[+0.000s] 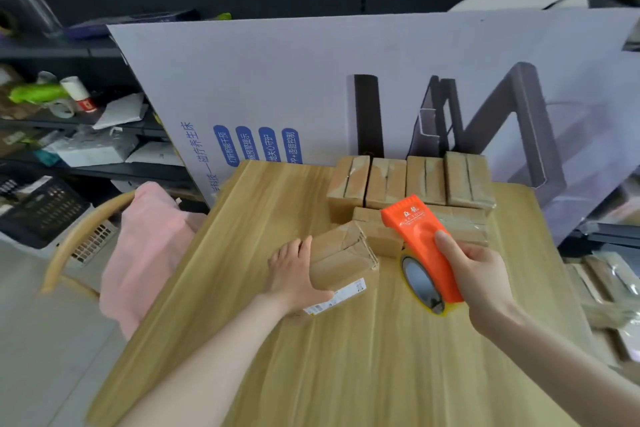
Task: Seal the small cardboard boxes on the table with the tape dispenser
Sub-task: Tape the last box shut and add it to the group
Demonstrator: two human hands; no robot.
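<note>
1. We see a small cardboard box (341, 260) near the middle of the wooden counter (346, 374), turned at an angle, its creased top flaps not lying flat.
2. A white label (337, 298) runs along the box's near side; its print is too small to read.
3. The left hand (294, 271) braces this box: its fingers (299, 248) are straight and together against the left face, and the thumb lies along the near edge by the label.
4. The right hand (481, 277) holds the orange tape dispenser (420, 243) just right of the box. The thumb presses on the orange top and the other fingers are clamped underneath, mostly hidden.
5. The dispenser bears two gold characters and a line of small gold Latin capitals, too blurred for us to read. A roll of yellowish clear tape (420, 284) sits at its near end.
6. Its toothed front edge points at another box (464, 224) lying on its side; we cannot tell whether they touch.
7. Behind stands a row of four boxes (408, 181), side by side at the counter's far edge.
8. A large pale printed carton (277, 80) leans behind the counter. Its blue text runs sideways: we make out "磁疗养生床", and rounded blue tags include "打鼾智能干预" and "语音控制".
9. At left are a wooden chair (69, 236) draped with a pink cloth (149, 246), and cluttered shelves (86, 122).
</note>
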